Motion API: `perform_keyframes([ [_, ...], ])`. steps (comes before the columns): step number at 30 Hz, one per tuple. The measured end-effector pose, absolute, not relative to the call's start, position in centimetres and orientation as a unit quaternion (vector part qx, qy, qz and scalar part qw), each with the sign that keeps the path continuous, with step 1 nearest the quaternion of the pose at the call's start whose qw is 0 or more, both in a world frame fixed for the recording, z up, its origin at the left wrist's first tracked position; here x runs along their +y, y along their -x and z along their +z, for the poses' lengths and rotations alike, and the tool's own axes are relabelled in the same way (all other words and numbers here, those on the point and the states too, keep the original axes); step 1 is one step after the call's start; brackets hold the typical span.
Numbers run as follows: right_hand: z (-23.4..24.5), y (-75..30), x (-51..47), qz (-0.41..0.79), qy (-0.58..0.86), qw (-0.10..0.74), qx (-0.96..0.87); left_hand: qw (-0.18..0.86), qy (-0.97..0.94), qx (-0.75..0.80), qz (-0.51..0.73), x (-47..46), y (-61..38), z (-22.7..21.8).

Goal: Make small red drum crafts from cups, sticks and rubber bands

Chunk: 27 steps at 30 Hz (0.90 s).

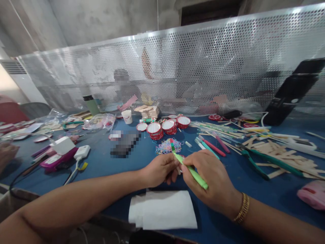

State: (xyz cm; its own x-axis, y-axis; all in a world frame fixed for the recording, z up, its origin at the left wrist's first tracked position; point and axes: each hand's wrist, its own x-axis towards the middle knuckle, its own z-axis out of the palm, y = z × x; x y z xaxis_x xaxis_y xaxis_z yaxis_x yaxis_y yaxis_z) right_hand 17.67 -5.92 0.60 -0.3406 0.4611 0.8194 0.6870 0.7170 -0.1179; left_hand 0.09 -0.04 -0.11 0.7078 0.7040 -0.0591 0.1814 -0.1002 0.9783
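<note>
A: Nearest thing?
B: Folded white cloth on the blue table, just below the hands; pink pouch at the right edge.
A: Hands?
B: Right hand, gold bracelet at the wrist, grips a light green marker, slanted, upper end pointing away; left hand has fingers pinched on a thin stick; its lower part is hidden, far end banded red and green.
A: Marker on stick?
B: Marker's far end is right at the stick; touching or not, can't tell.
A: Beyond that?
B: Green-handled pliers to the right, among loose wooden sticks; pile of colored bands just past the hands; red tins behind it; paper cup left of those.
A: Farthest?
B: Perforated panel across the table; a person shows dimly through it.
</note>
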Motion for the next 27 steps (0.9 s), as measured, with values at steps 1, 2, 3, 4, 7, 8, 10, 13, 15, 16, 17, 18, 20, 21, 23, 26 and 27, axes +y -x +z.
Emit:
perform_keyframes([
  [1, 0.61, -17.67, -5.87, -0.126, 0.359, 0.45, -0.808, 0.596, -0.706, 0.311, 0.221, -0.03, -0.08, -0.15],
  [2, 0.63, -17.68, -5.82, -0.127, 0.364, 0.449, -0.806, 0.598, -0.705, 0.31, 0.221, -0.01, -0.07, -0.18],
  [3, 0.66, -17.71, -5.77, -0.127, 0.37, 0.449, -0.803, 0.598, -0.706, 0.309, 0.221, 0.0, -0.07, -0.21],
  [4, 0.69, -17.74, -5.74, -0.126, 0.375, 0.451, -0.8, 0.598, -0.706, 0.308, 0.22, 0.02, -0.06, -0.22],
  [7, 0.76, -17.81, -5.77, -0.125, 0.372, 0.461, -0.796, 0.601, -0.706, 0.303, 0.221, 0.08, -0.05, -0.2],
  [8, 0.77, -17.8, -5.81, -0.125, 0.366, 0.464, -0.797, 0.602, -0.706, 0.302, 0.22, 0.09, -0.04, -0.18],
  [10, 0.75, -17.73, -5.91, -0.124, 0.355, 0.466, -0.801, 0.604, -0.705, 0.302, 0.218, 0.09, -0.03, -0.15],
  [13, 0.66, -17.61, -5.99, -0.124, 0.348, 0.462, -0.806, 0.602, -0.705, 0.303, 0.22, 0.04, 0.0, -0.15],
  [15, 0.6, -17.59, -5.95, -0.127, 0.349, 0.459, -0.807, 0.603, -0.704, 0.305, 0.219, 0.0, 0.0, -0.16],
  [16, 0.58, -17.61, -5.92, -0.129, 0.35, 0.459, -0.807, 0.604, -0.703, 0.306, 0.219, -0.01, 0.0, -0.16],
  [17, 0.58, -17.64, -5.88, -0.13, 0.351, 0.457, -0.807, 0.606, -0.701, 0.305, 0.219, -0.02, 0.0, -0.16],
  [18, 0.59, -17.68, -5.85, -0.131, 0.354, 0.456, -0.806, 0.607, -0.7, 0.305, 0.22, -0.03, -0.01, -0.16],
  [20, 0.65, -17.76, -5.81, -0.131, 0.363, 0.456, -0.802, 0.605, -0.701, 0.305, 0.222, -0.03, -0.02, -0.16],
  [21, 0.69, -17.78, -5.81, -0.131, 0.368, 0.458, -0.799, 0.603, -0.702, 0.305, 0.224, -0.02, -0.02, -0.16],
  [23, 0.76, -17.79, -5.85, -0.129, 0.37, 0.461, -0.796, 0.602, -0.704, 0.304, 0.222, 0.01, -0.02, -0.17],
  [26, 0.78, -17.7, -5.94, -0.129, 0.359, 0.466, -0.798, 0.606, -0.702, 0.306, 0.218, 0.05, 0.01, -0.19],
  [27, 0.77, -17.68, -5.95, -0.129, 0.356, 0.465, -0.8, 0.606, -0.702, 0.307, 0.216, 0.06, 0.02, -0.2],
])
